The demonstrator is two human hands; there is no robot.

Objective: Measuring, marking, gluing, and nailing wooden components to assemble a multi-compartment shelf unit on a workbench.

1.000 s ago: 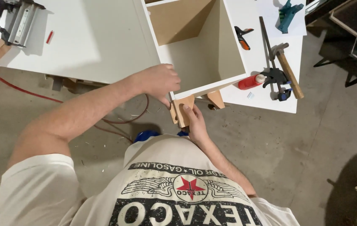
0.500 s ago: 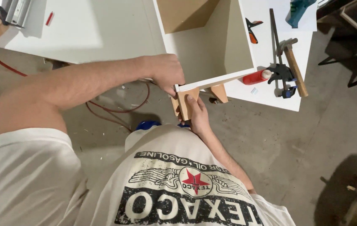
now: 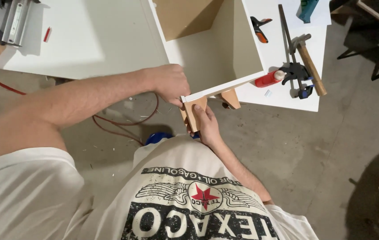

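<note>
An open white cabinet box [image 3: 225, 49] with a brown inside lies on the white table [image 3: 91, 40], its near edge hanging over the table's front. Under that edge stick out two tapered wooden legs. My left hand [image 3: 169, 83] grips the box's near left corner from above. My right hand [image 3: 206, 125] comes up from below and holds the left wooden leg [image 3: 195, 110] against the box's underside. The other wooden leg [image 3: 231, 98] stands a little to the right, untouched.
On the table right of the box lie a red glue bottle [image 3: 267, 79], a black bar clamp [image 3: 294, 71], a wooden-handled hammer [image 3: 310, 64] and an orange-and-black clamp [image 3: 258, 27]. A metal tool [image 3: 14, 20] sits far left. A red hose [image 3: 123, 124] runs over the concrete floor.
The view has shifted slightly; my left hand has settled on the box's corner. My right hand stays on the left wooden leg.
</note>
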